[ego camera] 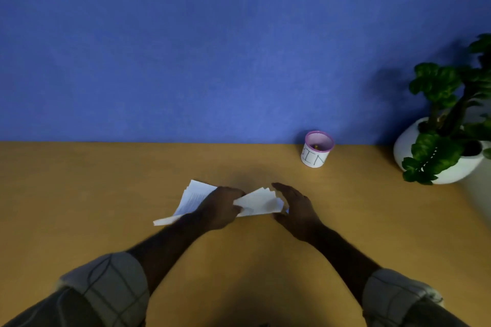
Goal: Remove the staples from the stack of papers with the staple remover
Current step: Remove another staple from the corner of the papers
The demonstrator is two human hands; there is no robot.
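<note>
Two forearms with rolled checked sleeves point(106, 281) reach out over the tan tabletop point(79, 194). The left hand point(220, 207) pinches the stack of papers point(194, 198) at its middle, so the sheets fan out to both sides. The right hand point(295, 206) is released, fingers straight, just beside the fanned right ends. Farther back stand a small cup point(316, 150) and a potted plant point(446, 125) against the blue wall point(212, 48).
</note>
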